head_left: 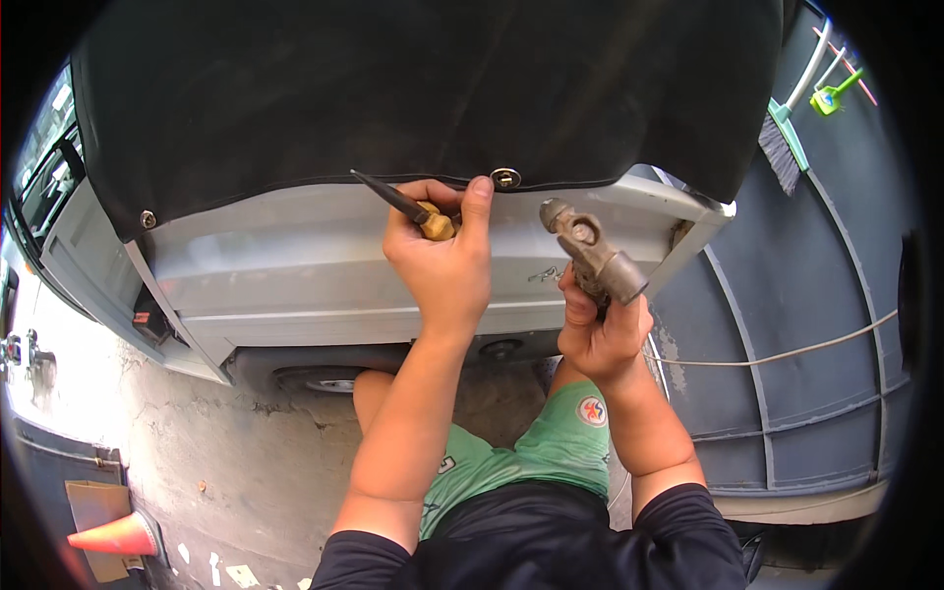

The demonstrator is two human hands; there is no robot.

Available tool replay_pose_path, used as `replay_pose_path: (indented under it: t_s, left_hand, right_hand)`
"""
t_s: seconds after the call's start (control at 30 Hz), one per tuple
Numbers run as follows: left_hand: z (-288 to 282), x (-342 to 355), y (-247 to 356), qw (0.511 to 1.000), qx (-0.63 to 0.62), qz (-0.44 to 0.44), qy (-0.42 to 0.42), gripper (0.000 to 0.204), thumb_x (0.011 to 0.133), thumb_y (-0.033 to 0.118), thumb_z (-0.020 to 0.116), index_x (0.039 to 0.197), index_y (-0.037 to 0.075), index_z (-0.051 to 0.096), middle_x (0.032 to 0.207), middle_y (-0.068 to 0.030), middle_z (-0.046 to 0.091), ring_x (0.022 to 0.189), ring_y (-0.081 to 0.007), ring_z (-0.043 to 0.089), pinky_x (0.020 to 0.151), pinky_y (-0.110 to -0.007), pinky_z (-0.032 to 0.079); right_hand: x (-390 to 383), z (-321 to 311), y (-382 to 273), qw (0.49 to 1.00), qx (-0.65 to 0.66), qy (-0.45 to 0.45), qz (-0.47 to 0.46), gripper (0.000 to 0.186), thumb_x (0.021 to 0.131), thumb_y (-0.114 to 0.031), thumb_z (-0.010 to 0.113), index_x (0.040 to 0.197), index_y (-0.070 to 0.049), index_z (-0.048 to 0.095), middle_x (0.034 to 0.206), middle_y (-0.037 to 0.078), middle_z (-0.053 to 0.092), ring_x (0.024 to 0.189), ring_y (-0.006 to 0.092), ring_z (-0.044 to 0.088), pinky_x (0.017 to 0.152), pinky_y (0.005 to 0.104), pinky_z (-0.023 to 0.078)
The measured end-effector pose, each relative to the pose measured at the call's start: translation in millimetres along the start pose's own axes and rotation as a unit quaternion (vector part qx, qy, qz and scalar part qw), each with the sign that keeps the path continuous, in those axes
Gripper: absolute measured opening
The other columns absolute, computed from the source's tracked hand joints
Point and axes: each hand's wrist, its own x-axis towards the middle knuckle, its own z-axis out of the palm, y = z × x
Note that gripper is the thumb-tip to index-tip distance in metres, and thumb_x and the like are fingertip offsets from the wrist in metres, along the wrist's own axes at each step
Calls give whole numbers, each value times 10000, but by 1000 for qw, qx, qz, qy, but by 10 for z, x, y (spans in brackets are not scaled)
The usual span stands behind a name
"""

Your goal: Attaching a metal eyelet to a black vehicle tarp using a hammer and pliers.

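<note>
A black cover (413, 88) hangs over the side of a silver vehicle panel (324, 246). Along its lower hem sit a metal eyelet (505, 178) and, farther left, another eyelet (148, 219). My left hand (442, 256) is closed around a pointed dark tool with a yellow handle (393, 200), its tip aimed up and left. The thumb of that hand touches or nearly touches the hem just left of the middle eyelet. Below and right of this eyelet, my right hand (605, 329) grips a ball-peen hammer (593, 251) close under its head; most of the handle is hidden.
A wheel (329, 381) shows beneath the panel. At right stands a dark ribbed metal wall (796, 354) with a cable (787, 356) across it and a broom (784, 147) above. An orange cone (118, 536) lies tipped at lower left on the concrete floor (256, 442).
</note>
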Motion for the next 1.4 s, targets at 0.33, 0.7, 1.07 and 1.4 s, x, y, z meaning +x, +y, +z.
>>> replay_pose_path:
  t_s: [0.33, 0.7, 1.07, 1.4]
  left_hand:
    - [133, -47, -44, 997, -52, 15, 58, 331, 870, 144, 857, 893, 52, 540, 769, 9, 575, 654, -55, 506, 601, -215, 419]
    - [138, -73, -45, 996, -64, 2, 56, 347, 861, 136, 859, 889, 55, 523, 764, -2, 585, 673, -63, 549, 617, -216, 440]
    - [204, -131, -204, 997, -36, 62, 20, 412, 796, 141, 899, 941, 56, 523, 809, -10, 551, 669, -90, 549, 621, -238, 468]
    - [221, -136, -206, 995, -27, 85, 49, 414, 800, 147, 897, 968, 48, 532, 801, -18, 551, 699, -97, 565, 618, -241, 467]
  right_hand:
    - [253, -134, 219, 989, -96, -109, -10, 477, 885, 32, 694, 1341, 93, 569, 961, 207, 712, 746, 338, 723, 650, 391, 579]
    - [269, -149, 200, 973, -156, -162, 59, 409, 920, 15, 685, 1302, 117, 581, 968, 221, 740, 735, 289, 746, 691, 347, 589]
    - [186, -241, 35, 980, 112, -13, 167, 291, 1029, -27, 580, 1301, 68, 540, 954, 84, 645, 737, 108, 607, 656, 229, 496]
    - [553, -283, 298, 970, -122, -187, -95, 426, 837, 13, 769, 1219, 100, 602, 980, 216, 737, 706, 311, 752, 638, 397, 602]
